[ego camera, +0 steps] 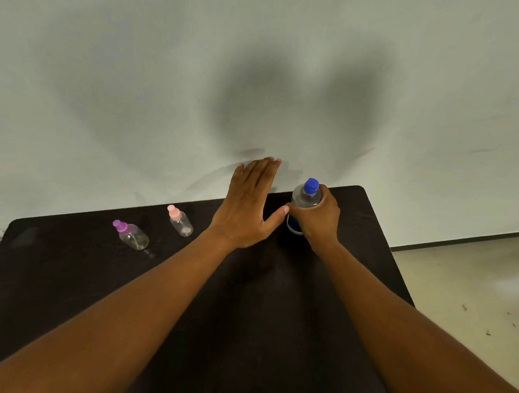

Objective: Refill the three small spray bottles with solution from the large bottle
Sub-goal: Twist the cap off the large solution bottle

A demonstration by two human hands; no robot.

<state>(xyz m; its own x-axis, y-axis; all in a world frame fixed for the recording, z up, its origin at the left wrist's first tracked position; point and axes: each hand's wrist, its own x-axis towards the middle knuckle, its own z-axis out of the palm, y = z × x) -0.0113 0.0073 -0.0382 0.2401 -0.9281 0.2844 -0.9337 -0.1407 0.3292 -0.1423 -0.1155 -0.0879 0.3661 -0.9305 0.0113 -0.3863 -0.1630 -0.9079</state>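
The large clear bottle with a blue cap stands upright near the table's far right edge. My right hand grips its body below the shoulder. My left hand hovers just left of it with straight fingers and the thumb reaching toward the bottle, holding nothing. Two small clear spray bottles stand to the left: one with a pink top, one with a purple top. A third small bottle is not visible; my left hand may hide it.
The dark table ends at a pale wall just behind the bottles. Its right edge drops to a light floor.
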